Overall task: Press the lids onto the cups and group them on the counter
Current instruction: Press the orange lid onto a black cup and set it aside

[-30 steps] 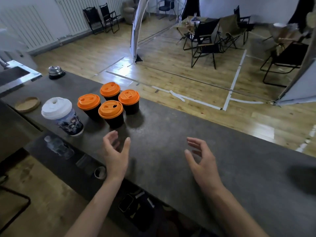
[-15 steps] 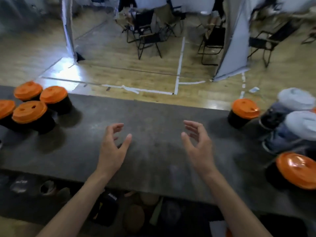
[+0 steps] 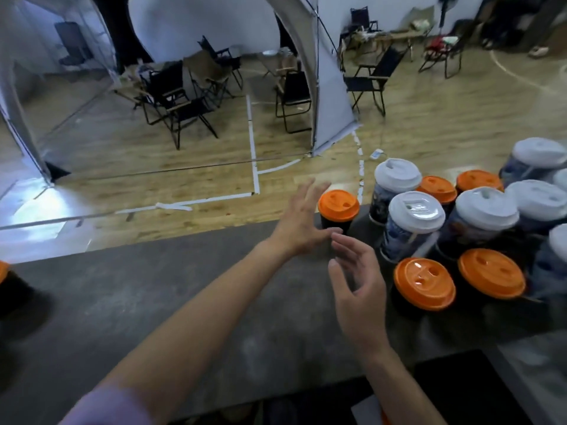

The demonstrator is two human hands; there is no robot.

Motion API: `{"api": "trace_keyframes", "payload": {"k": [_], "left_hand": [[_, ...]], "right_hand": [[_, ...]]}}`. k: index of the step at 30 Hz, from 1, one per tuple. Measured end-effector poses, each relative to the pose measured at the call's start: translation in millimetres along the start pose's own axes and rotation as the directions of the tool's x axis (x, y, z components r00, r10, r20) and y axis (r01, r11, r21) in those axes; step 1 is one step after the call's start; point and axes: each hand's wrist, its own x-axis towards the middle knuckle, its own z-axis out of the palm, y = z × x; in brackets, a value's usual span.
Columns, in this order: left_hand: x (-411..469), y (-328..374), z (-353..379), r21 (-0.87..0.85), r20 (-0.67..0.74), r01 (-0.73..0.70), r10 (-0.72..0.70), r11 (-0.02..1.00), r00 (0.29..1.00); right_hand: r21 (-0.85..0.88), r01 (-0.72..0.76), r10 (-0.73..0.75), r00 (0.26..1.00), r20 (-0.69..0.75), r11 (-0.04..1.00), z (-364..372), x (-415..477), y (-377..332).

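Observation:
On the right of the dark counter stands a cluster of lidded cups. A short black cup with an orange lid stands at the cluster's left edge. My left hand reaches out beside it with fingers spread, holding nothing. My right hand hovers nearer me, fingers relaxed and empty, just left of another orange-lidded cup. Tall printed cups with white lids stand behind. At the far left edge one orange-lidded cup is partly cut off.
More orange-lidded cups and white-lidded cups crowd the counter's right end. Beyond the counter's far edge lies a wooden floor with folding chairs and white tent panels.
The view has swung right, so the left cup group has slid out of frame and the right cluster fills the right side. My left hand has stretched toward the nearest orange-lidded cup.

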Motion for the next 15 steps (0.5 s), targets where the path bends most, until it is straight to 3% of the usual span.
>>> {"api": "trace_keyframes", "payload": {"k": [5,11,15], "left_hand": [[38.2,-4.2,29.7,0.066,0.175,-0.02,0.008,0.998,0.985],[13.1,-14.7,21.9,0.06,0.136,-0.092,0.083,0.994,0.987],[-51.2,-45.6,-1.2,0.0,0.023,-0.071,0.071,0.997,0.997]], "right_hand": [[-0.031,0.022,-0.022,1.0,-0.007,0.999,-1.5,-6.2,-3.0],[-0.03,0.019,-0.02,1.0,-0.023,0.999,6.3,3.5,4.9],[-0.02,0.02,-0.02,1.0,0.014,1.0,23.3,4.8,19.1]]}}
